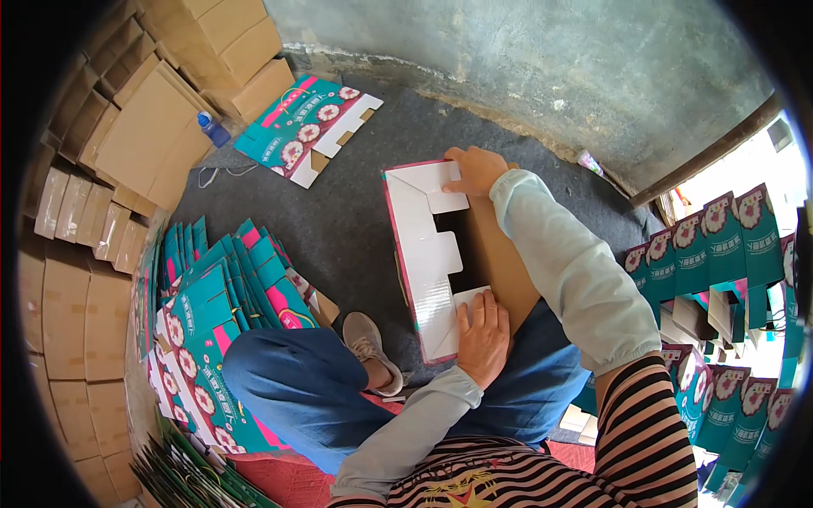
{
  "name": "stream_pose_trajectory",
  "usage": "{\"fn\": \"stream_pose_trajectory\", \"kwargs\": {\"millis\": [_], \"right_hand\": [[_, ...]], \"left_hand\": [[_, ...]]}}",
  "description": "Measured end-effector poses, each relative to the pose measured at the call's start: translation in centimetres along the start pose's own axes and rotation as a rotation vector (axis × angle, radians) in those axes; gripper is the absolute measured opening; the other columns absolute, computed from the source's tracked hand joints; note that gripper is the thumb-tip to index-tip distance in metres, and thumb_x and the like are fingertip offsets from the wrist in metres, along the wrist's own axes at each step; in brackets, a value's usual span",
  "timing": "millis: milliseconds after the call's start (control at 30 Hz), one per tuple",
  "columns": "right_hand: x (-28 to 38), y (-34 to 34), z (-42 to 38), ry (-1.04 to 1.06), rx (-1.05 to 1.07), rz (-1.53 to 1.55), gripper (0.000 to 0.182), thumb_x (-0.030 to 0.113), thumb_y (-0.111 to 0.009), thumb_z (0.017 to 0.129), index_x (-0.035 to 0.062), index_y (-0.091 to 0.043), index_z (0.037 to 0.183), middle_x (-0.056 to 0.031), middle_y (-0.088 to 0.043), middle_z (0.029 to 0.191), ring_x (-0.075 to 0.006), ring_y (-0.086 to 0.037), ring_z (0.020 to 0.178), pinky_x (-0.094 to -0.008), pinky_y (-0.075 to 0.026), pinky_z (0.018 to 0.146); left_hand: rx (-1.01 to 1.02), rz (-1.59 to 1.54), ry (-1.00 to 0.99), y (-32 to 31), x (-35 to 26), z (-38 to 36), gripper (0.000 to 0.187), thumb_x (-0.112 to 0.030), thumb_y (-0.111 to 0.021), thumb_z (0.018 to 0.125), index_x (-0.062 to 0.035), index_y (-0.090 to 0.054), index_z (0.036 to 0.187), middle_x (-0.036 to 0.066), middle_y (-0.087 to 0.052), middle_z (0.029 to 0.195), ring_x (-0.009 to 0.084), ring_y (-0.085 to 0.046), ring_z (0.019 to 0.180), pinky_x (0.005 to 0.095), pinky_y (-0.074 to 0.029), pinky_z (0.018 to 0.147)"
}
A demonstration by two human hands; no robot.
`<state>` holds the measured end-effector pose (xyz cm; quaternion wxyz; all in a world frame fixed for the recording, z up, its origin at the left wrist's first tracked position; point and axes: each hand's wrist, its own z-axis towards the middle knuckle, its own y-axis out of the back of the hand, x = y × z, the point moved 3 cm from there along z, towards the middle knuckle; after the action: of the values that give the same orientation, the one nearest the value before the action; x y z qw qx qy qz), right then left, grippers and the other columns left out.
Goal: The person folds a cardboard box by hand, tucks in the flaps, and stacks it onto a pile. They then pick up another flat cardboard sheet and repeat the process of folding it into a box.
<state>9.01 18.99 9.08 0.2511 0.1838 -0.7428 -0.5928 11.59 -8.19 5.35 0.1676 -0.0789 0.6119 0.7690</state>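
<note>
Across my lap a cardboard gift box (436,248) lies tilted, its white flaps folded in and interlocked along one face. A dark gap shows beside the notched flaps, next to a bare brown panel (506,258). My right hand (479,172) grips the far corner of the box, with fingers bent over the edge at a white flap. At the near end my left hand (484,339) holds the box, its fingers close together on the small white end flap and brown edge. The undersides of both hands are hidden.
Flat teal printed boxes (229,296) are stacked on my left. One more flattened box (305,127) lies ahead on the dark floor mat near a blue bottle (213,129). Brown cartons (148,127) line the left side; teal boxes (724,237) stand in rows on the right.
</note>
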Motion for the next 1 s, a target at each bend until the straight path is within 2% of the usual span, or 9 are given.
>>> {"fn": "stream_pose_trajectory", "kwargs": {"millis": [167,267,367,500,600,700,800,900,1000], "right_hand": [[-4.5,0.4,-2.6,-0.182,0.025,0.073,0.065,0.047,-0.070,0.071,0.0090,-0.051,0.120,-0.0165,-0.063,0.107,-0.0331,-0.058,0.106,-0.0429,-0.044,0.090],[-6.4,1.3,-5.4,-0.278,0.053,0.084,0.066,0.051,-0.067,0.072,0.0037,-0.052,0.115,-0.0176,-0.062,0.108,-0.0341,-0.057,0.106,-0.0431,-0.043,0.090],[-7.3,0.4,-7.1,-0.255,0.074,0.052,0.065,0.053,-0.066,0.071,0.0019,-0.055,0.108,-0.0203,-0.063,0.105,-0.0353,-0.059,0.102,-0.0442,-0.044,0.087],[-8.2,-1.3,-7.1,-0.256,0.050,0.025,0.062,0.058,-0.064,0.070,0.0015,-0.061,0.096,-0.0211,-0.065,0.095,-0.0345,-0.062,0.095,-0.0440,-0.047,0.082],[-8.8,-0.9,-6.1,-0.269,0.132,0.174,0.055,0.053,-0.056,0.079,0.0001,-0.063,0.089,-0.0194,-0.066,0.083,-0.0318,-0.064,0.088,-0.0427,-0.048,0.079],[-9.1,-0.4,-6.6,-0.355,0.183,0.519,0.047,0.044,-0.047,0.087,0.0000,-0.063,0.084,-0.0152,-0.065,0.072,-0.0294,-0.065,0.080,-0.0399,-0.049,0.074],[-7.9,0.1,-7.2,-0.137,-0.129,0.081,0.031,0.027,-0.045,0.091,0.0015,-0.061,0.083,-0.0109,-0.065,0.077,-0.0267,-0.064,0.081,-0.0386,-0.049,0.072],[-6.9,0.8,-7.3,0.264,-0.374,0.201,0.020,0.018,-0.050,0.090,0.0046,-0.064,0.092,-0.0068,-0.066,0.092,-0.0217,-0.063,0.088,-0.0345,-0.049,0.077],[-7.2,-0.5,-6.6,0.371,0.191,0.859,0.023,0.010,-0.050,0.093,0.0063,-0.063,0.111,-0.0033,-0.063,0.105,-0.0169,-0.058,0.095,-0.0311,-0.046,0.085]], "left_hand": [[-0.104,-0.109,-0.001,2.0,1.6,-1.4,0.030,-0.007,-0.050,0.076,0.0080,-0.056,0.101,0.019,-0.052,0.121,0.0316,-0.046,0.113,0.0454,-0.034,0.095],[-0.126,-0.034,-0.017,3.8,4.6,-2.5,0.029,-0.007,-0.050,0.076,0.0065,-0.057,0.101,0.018,-0.052,0.121,0.0309,-0.047,0.112,0.0444,-0.034,0.094],[-0.086,0.072,0.022,5.2,7.9,-3.1,0.027,-0.012,-0.054,0.079,0.0017,-0.059,0.102,0.012,-0.054,0.119,0.0270,-0.048,0.112,0.0446,-0.035,0.094],[-0.177,-0.103,0.106,5.8,10.0,-2.9,0.030,-0.019,-0.059,0.079,-0.0027,-0.058,0.104,0.011,-0.058,0.110,0.0291,-0.050,0.106,0.0432,-0.035,0.091],[-0.213,-0.139,0.158,6.0,9.7,-2.2,0.034,-0.023,-0.058,0.083,-0.0023,-0.057,0.110,0.010,-0.059,0.103,0.0284,-0.052,0.100,0.0423,-0.035,0.089],[-0.267,-0.240,0.307,5.5,10.2,-1.8,0.040,-0.025,-0.055,0.087,-0.0010,-0.052,0.119,0.008,-0.060,0.095,0.0269,-0.052,0.093,0.0412,-0.036,0.085],[-0.327,-0.255,0.390,5.6,10.0,-1.5,0.045,-0.025,-0.052,0.090,0.0008,-0.047,0.126,0.007,-0.061,0.091,0.0256,-0.053,0.087,0.0404,-0.036,0.082],[-0.273,-0.251,0.333,5.3,9.9,-1.7,0.048,-0.023,-0.051,0.091,0.0027,-0.042,0.130,0.008,-0.061,0.091,0.0261,-0.053,0.085,0.0404,-0.036,0.082],[-0.286,-0.250,0.214,4.9,10.2,-2.6,0.048,-0.023,-0.051,0.091,0.0035,-0.041,0.130,0.009,-0.061,0.092,0.0264,-0.053,0.084,0.0403,-0.037,0.081]]}}
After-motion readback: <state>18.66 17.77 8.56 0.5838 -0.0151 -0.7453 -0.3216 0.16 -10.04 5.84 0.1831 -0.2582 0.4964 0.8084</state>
